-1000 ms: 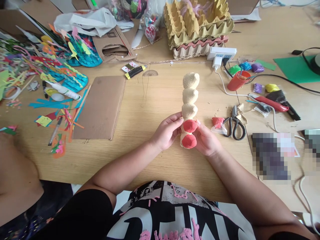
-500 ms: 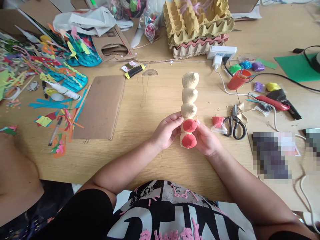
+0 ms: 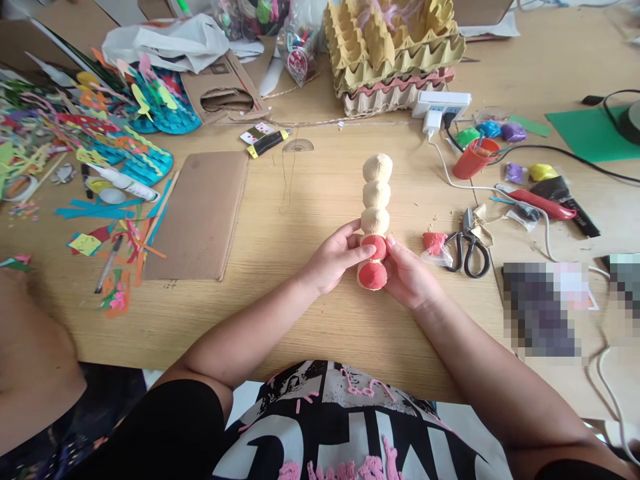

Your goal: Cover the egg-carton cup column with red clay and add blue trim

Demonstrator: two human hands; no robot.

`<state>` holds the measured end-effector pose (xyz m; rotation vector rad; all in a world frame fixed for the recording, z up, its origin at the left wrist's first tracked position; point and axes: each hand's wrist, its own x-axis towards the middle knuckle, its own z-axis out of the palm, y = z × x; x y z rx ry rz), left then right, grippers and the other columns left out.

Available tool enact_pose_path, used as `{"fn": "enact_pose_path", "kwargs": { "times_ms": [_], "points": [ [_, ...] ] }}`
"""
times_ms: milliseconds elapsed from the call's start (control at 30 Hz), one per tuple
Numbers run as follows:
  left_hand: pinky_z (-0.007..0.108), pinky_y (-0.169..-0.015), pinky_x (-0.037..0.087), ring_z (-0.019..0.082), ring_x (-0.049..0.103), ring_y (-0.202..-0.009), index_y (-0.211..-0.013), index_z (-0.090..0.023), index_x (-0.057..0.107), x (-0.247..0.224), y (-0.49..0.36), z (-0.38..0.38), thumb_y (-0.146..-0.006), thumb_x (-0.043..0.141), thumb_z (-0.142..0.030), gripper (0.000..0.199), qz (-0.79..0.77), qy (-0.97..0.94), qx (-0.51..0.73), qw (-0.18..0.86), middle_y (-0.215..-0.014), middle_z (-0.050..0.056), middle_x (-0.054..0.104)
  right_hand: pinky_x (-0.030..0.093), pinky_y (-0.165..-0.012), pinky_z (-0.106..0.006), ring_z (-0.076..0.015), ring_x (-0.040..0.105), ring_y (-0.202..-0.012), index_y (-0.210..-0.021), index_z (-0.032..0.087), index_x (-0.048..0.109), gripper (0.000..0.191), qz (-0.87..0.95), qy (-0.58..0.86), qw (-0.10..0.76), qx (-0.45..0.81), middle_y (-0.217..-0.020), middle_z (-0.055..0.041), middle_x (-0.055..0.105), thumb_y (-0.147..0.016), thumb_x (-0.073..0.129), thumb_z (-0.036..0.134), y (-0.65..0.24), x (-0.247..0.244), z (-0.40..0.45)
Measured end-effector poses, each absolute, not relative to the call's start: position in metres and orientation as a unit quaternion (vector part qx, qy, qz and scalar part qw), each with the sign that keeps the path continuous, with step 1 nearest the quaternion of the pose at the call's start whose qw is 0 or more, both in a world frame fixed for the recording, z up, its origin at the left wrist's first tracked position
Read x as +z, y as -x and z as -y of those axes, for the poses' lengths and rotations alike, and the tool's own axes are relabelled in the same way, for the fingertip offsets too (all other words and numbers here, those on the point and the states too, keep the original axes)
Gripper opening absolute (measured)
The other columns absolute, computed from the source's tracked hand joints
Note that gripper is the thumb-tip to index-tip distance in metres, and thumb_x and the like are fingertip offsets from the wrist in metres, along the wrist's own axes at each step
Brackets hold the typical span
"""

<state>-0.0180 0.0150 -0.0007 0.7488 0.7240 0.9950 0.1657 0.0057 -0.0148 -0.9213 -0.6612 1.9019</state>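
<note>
A strip of egg-carton bumps (image 3: 376, 195) is held upright over the table, its upper bumps bare and pale, its two lowest covered in red clay. My left hand (image 3: 336, 259) grips it from the left, the thumb lying on the upper red bump. From the right, my right hand (image 3: 407, 273) holds the same strip, fingertips at the edge beside that red bump. Just right of my right hand lies a lump of red clay (image 3: 434, 243) on a plastic wrapper, next to black-handled scissors (image 3: 469, 248).
Brown cardboard (image 3: 195, 217) lies left, beside scattered paper strips. Stacked egg trays (image 3: 393, 63) stand at the back, near a white power strip (image 3: 441, 105). A red cup (image 3: 473, 160) and clay packets are at right. Another person's arm (image 3: 35, 340) rests at far left.
The strip has tilted and shifted slightly left and its lower end up. My left thumb has moved from its edge onto the upper red bump.
</note>
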Motion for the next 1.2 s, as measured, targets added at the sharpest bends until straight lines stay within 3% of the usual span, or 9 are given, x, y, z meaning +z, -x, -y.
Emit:
{"fn": "enact_pose_path", "kwargs": {
  "times_ms": [133, 267, 367, 600, 800, 967, 1200],
  "points": [
    [0.030, -0.093, 0.059, 0.015, 0.078, -0.093, -0.140, -0.024, 0.076, -0.005, 0.019, -0.017, -0.074, 0.112, -0.051, 0.080, -0.341, -0.330, 0.464, 0.749, -0.100, 0.000, 0.083, 0.062, -0.081, -0.035, -0.0212, 0.071, -0.088, -0.100, 0.029, 0.086, 0.054, 0.302, 0.353, 0.434, 0.772, -0.093, -0.0025, 0.081, -0.083, 0.097, 0.079, -0.167, -0.008, -0.006],
    [0.033, -0.097, 0.062, 0.020, 0.082, -0.103, -0.139, -0.023, 0.076, -0.007, 0.022, -0.018, -0.078, 0.109, -0.057, 0.077, -0.345, -0.332, 0.458, 0.749, -0.107, 0.004, 0.086, 0.061, -0.078, -0.033, -0.0189, 0.071, -0.082, -0.093, 0.025, 0.085, 0.053, 0.349, 0.377, 0.409, 0.754, -0.084, -0.0012, 0.080, -0.072, 0.109, 0.068, -0.170, 0.002, -0.007],
    [0.033, -0.096, 0.063, 0.020, 0.083, -0.103, -0.137, -0.022, 0.076, -0.006, 0.022, -0.017, -0.077, 0.109, -0.057, 0.077, -0.357, -0.326, 0.450, 0.751, -0.108, 0.005, 0.086, 0.060, -0.074, -0.032, -0.0181, 0.070, -0.077, -0.089, 0.023, 0.087, 0.058, 0.386, 0.413, 0.402, 0.721, -0.082, -0.0026, 0.082, -0.063, 0.112, 0.069, -0.174, 0.006, -0.010],
    [0.032, -0.094, 0.063, 0.018, 0.080, -0.097, -0.140, -0.022, 0.076, -0.007, 0.020, -0.014, -0.076, 0.110, -0.054, 0.080, -0.374, -0.326, 0.437, 0.750, -0.101, 0.002, 0.083, 0.044, -0.054, -0.030, -0.0148, 0.058, -0.059, -0.075, 0.023, 0.086, 0.051, 0.454, 0.456, 0.344, 0.684, -0.067, -0.0020, 0.075, -0.068, 0.110, 0.067, -0.184, 0.005, -0.015],
    [0.033, -0.094, 0.062, 0.019, 0.080, -0.100, -0.143, -0.024, 0.074, -0.005, 0.022, -0.015, -0.078, 0.109, -0.052, 0.079, -0.368, -0.349, 0.424, 0.751, -0.103, 0.002, 0.081, 0.057, -0.068, -0.034, -0.0174, 0.065, -0.067, -0.077, 0.022, 0.083, 0.068, 0.444, 0.453, 0.353, 0.688, -0.073, -0.0046, 0.076, -0.070, 0.099, 0.088, -0.188, 0.002, -0.018],
    [0.031, -0.081, 0.060, 0.020, 0.078, -0.092, -0.140, -0.020, 0.073, -0.001, 0.018, -0.013, -0.081, 0.103, -0.063, 0.079, -0.377, -0.372, 0.417, 0.739, -0.105, 0.005, 0.080, 0.051, -0.066, -0.032, -0.0168, 0.059, -0.068, -0.074, 0.022, 0.079, 0.058, 0.498, 0.480, 0.320, 0.647, -0.069, -0.0019, 0.071, -0.076, 0.103, 0.075, -0.187, 0.006, -0.016],
    [0.029, -0.083, 0.058, 0.015, 0.071, -0.087, -0.132, -0.019, 0.075, -0.003, 0.015, -0.010, -0.082, 0.104, -0.054, 0.068, -0.429, -0.393, 0.450, 0.677, -0.094, 0.001, 0.077, 0.060, -0.078, -0.038, -0.0242, 0.070, -0.083, -0.078, 0.024, 0.080, 0.059, 0.451, 0.464, 0.370, 0.666, -0.081, -0.0058, 0.077, -0.085, 0.087, 0.083, -0.181, 0.003, -0.012]
  ]
}}
